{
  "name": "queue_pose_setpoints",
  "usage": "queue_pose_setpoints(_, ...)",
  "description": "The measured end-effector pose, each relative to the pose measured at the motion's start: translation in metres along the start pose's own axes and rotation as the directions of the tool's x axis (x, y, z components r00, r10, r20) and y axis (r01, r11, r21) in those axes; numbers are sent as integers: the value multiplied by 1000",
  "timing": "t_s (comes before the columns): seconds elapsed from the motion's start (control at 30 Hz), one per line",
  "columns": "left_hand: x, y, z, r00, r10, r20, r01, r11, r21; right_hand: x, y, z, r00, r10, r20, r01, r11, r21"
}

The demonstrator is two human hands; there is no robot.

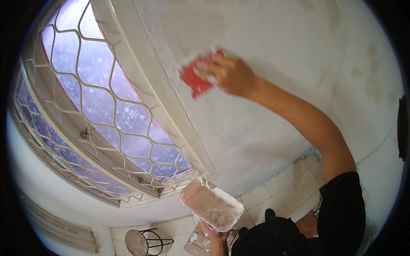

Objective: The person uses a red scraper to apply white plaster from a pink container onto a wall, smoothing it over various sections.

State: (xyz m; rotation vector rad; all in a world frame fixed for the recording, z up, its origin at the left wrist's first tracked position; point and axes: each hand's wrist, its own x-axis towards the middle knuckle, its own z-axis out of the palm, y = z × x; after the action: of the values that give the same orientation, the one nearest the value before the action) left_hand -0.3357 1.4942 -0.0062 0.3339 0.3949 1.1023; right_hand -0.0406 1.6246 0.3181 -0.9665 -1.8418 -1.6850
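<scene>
My right hand (232, 76) is closed round a red plastic putty spreader (194, 80), its far edge against the wall (265, 123) right of the window. White filler smears the spreader and my fingers. Lower down, my left hand (212, 231) grips a rectangular tub (232, 204) from its near end, and most of those fingers are hidden under it. Whitish filler coats the tub's inside and rim. Darker patches (196, 27) show on the wall above the spreader.
A window with a wavy cream metal grille (114, 91) fills the left. Below it stand a round stool (136, 243) and a wooden platform (197, 244). Tiles (294, 187) cover the floor along the wall's foot. A dark object (402, 128) sits at the right edge.
</scene>
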Motion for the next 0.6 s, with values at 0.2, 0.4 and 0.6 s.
queue_pose_setpoints(0.2,5,1,-7,998,2,66,-4,999,36,-35,-21,-15,994,-29,103,9,983,186)
queue_pose_setpoints(0.4,0,0,3,1000,15,18,-14,1000,-20,43,36,-11,950,167,-264,-211,966,-147)
queue_pose_setpoints(0.6,-3,2,12,1000,-15,13,15,1000,-1,5,-7,35,965,217,-148,-252,924,-288)
